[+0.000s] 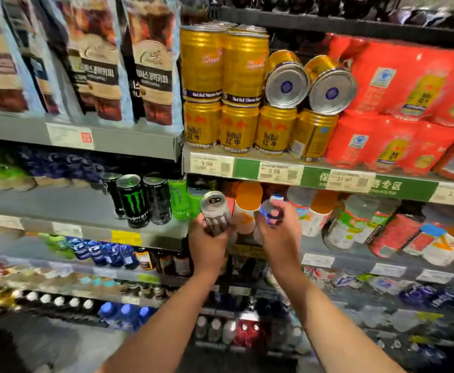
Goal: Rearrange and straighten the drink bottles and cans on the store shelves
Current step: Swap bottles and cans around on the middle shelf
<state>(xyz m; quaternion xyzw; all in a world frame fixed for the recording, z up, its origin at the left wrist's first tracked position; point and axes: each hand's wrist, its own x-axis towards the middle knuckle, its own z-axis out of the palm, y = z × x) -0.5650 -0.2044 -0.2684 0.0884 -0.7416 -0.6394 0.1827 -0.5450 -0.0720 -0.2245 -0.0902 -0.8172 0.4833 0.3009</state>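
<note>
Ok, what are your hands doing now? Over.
Left hand grips white Monster can. Right hand grips blue-labelled clear bottle. Two gold cans tipped over on upper shelf.

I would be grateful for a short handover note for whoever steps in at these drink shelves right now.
Left hand: grips a grey Monster can, held tilted in front of the middle shelf.
Right hand: holds a clear bottle with a blue label, blurred.
Done: black Monster cans and green Monster cans stand upright on the middle shelf.
Left: shelve both held drinks; two gold Red Bull cans lie on their sides atop the upright row; the bottles at right lean.
</note>
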